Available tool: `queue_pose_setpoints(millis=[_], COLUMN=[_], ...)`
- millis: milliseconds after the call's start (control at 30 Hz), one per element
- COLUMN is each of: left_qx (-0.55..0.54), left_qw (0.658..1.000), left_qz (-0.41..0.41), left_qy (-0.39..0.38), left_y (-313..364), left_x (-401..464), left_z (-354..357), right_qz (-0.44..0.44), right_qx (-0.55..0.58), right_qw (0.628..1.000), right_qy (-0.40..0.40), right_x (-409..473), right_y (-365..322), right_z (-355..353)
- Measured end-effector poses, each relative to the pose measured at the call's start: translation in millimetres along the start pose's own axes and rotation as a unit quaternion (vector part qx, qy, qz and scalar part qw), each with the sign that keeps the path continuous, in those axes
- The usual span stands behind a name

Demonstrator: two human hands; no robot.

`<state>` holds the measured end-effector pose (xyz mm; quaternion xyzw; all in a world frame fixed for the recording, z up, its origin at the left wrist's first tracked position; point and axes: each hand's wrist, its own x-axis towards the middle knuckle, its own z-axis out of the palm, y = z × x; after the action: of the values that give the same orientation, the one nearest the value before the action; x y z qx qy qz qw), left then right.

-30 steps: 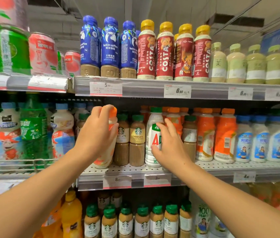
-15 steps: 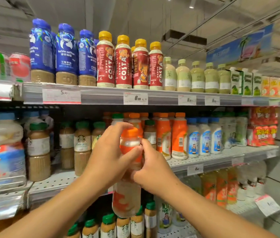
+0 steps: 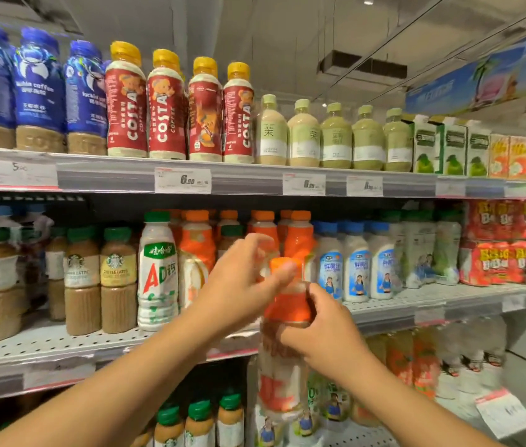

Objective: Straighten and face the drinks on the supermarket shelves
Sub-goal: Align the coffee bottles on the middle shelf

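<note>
Both hands are meeting at the centre of the frame around an orange-capped bottle (image 3: 282, 343), which is hanging upright in the air in front of the middle shelf (image 3: 448, 301), clear of its perforated white metal deck. The bottle is a tall, smooth plastic cylinder with a glossy orange shoulder band, a cloudy pale body and a ribbed orange cap; motion blur is softening its print. The left hand (image 3: 239, 285) is reaching in from the lower left, its fingers curling loosely above and around the cap, the thumb lying along the neck; how firmly it is pinching is not clear through the blur. The right hand (image 3: 323, 330) is coming in from the lower right, its fingers wrapping the orange shoulder in a closed grip.

Behind them, at centre frame, matching orange bottles (image 3: 263, 233) are standing in a row, beside a white AD bottle (image 3: 157, 272) with a green cap and ridged base. To the left, squat coffee bottles (image 3: 82, 279) with green lids are showing ribbed lower halves. Along the upper part of the frame, red COSTA bottles (image 3: 126, 108) with yellow caps are lining the top shelf (image 3: 255, 179), whose grey rail is carrying paper price tags.
</note>
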<state>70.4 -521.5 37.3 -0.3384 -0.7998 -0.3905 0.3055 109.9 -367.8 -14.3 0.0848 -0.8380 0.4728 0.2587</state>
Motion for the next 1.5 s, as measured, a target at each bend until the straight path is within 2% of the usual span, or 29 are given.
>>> queue_pose_setpoints(millis=[100,200,400,467,567,667,833,967,1067,1200,1500], left_qx=[0.111,0.269,0.383,0.383,0.342,0.321,0.336,0.274,0.216,0.209,0.264], left_qw=[0.993,0.958,0.901,0.901,0.919,0.931,0.932,0.948,0.962,0.966,0.95], left_qz=[-0.047,-0.092,-0.188,-0.192,-0.193,-0.173,-0.128,-0.136,-0.108,-0.082,-0.133], left_qy=[0.016,-0.024,-0.079,-0.066,-0.041,-0.024,0.044,0.089,0.124,0.131,0.102], left_y=[-16.0,-34.9,-52.2,-51.5,-48.0,-43.5,-28.7,-17.7,-6.9,-2.3,-30.8], left_x=[38.7,62.1,79.2,80.0,79.6,77.3,70.4,57.0,47.0,25.2,-26.5], left_z=[3.1,8.9,18.6,18.5,16.5,14.7,15.9,9.9,-9.3,-45.7,-110.4], right_qz=[-0.001,-0.005,-0.008,-0.012,-0.015,-0.019,-0.041,-0.067,-0.085,-0.108,-0.106], right_qx=[0.029,0.042,0.083,0.091,0.101,0.103,0.125,0.144,0.138,0.125,0.067], right_qw=[0.999,0.998,0.994,0.993,0.991,0.99,0.986,0.982,0.98,0.978,0.985], right_qy=[-0.037,-0.042,-0.069,-0.075,-0.083,-0.094,-0.106,-0.105,-0.114,-0.129,-0.116], right_x=[9.8,21.0,34.3,36.5,39.8,42.1,46.7,56.0,67.9,84.1,117.2], right_y=[24.3,40.4,52.3,54.0,56.1,56.7,52.8,42.1,31.6,17.9,-4.3], right_z=[-21.3,-35.1,-42.1,-42.7,-44.4,-47.0,-49.3,-49.3,-45.1,-30.7,17.1])
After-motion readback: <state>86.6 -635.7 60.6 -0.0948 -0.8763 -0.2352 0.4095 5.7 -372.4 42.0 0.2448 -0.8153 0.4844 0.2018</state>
